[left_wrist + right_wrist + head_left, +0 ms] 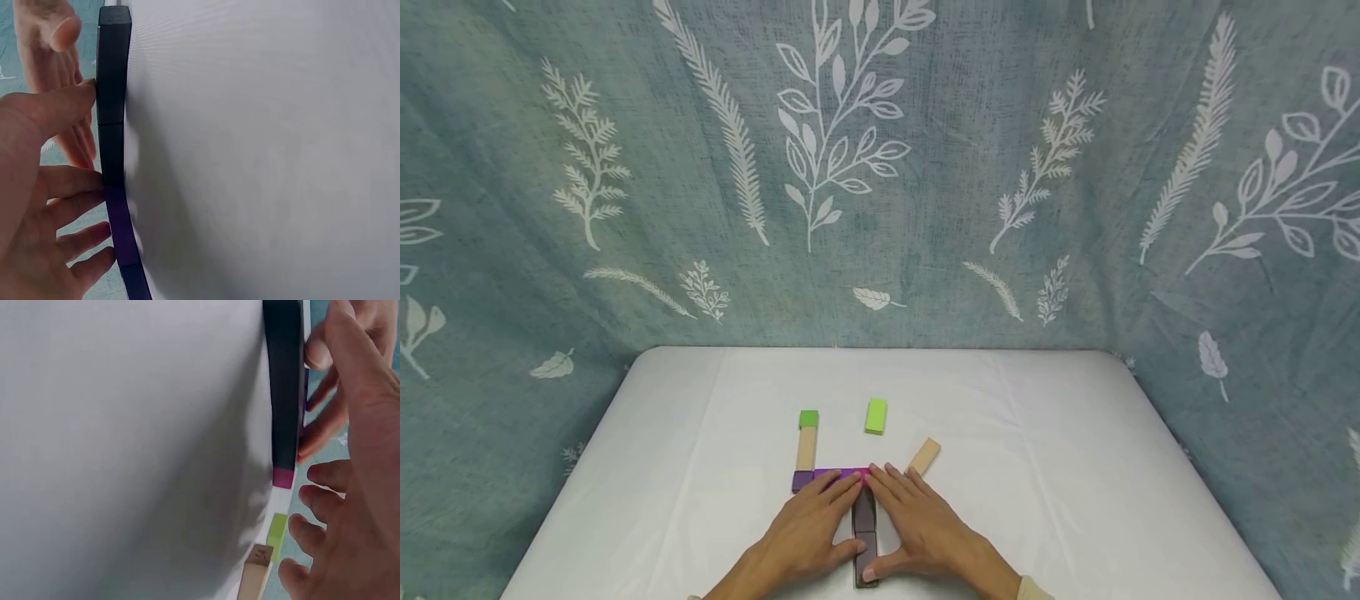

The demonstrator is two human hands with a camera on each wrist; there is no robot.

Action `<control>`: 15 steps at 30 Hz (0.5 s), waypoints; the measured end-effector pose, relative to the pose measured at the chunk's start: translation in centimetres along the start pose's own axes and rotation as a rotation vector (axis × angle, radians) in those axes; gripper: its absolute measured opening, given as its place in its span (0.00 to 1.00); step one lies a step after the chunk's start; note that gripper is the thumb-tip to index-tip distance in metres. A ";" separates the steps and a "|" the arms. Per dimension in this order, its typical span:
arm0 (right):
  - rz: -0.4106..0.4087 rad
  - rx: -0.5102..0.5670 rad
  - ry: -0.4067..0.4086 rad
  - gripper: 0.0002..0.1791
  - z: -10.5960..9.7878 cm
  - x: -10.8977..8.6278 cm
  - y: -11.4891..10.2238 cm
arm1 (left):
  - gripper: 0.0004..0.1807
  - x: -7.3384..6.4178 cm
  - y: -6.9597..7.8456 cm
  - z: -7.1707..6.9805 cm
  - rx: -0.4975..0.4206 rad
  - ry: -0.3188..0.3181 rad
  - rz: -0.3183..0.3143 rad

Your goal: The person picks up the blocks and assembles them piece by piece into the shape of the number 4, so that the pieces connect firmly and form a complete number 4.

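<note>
Two dark blocks lie end to end in a column, with a magenta block at the far end. My left hand is spread on the column's left, fingertips on the purple block and at the magenta one. Its thumb touches the side of the dark blocks in the left wrist view. On the right side lies my right hand, fingers extended, index fingertip by the magenta block and thumb over the near dark block. The fingers of both hands hide part of the purple row.
A dark purple block, a plain wooden block and a green block form a line at left. Farther back lies a lime block. A wooden block sits angled beyond my right fingers on the white table.
</note>
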State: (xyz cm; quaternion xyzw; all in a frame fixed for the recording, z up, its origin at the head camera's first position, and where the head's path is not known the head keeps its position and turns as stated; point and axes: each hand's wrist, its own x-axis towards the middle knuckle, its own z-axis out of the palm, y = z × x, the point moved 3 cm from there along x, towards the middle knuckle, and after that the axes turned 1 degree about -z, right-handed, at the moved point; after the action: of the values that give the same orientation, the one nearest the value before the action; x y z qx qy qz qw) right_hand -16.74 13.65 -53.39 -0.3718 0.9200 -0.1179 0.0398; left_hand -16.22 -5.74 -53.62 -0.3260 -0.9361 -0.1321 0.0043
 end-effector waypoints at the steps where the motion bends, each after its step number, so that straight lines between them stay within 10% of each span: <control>1: 0.001 0.012 0.005 0.68 -0.1 0.0 0.1 | 0.44 0.0 0.0 0.0 0.003 -0.002 0.000; 15: 0.066 0.065 0.114 0.52 -2.9 -0.4 4.4 | 0.43 0.1 0.0 -0.1 0.004 -0.036 -0.019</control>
State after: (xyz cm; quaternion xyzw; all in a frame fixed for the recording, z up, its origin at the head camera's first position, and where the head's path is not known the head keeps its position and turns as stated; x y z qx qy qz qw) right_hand -19.90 17.49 -51.65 -0.3325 0.9282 -0.1671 0.0032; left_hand -16.31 -5.68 -53.49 -0.3195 -0.9393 -0.1243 -0.0131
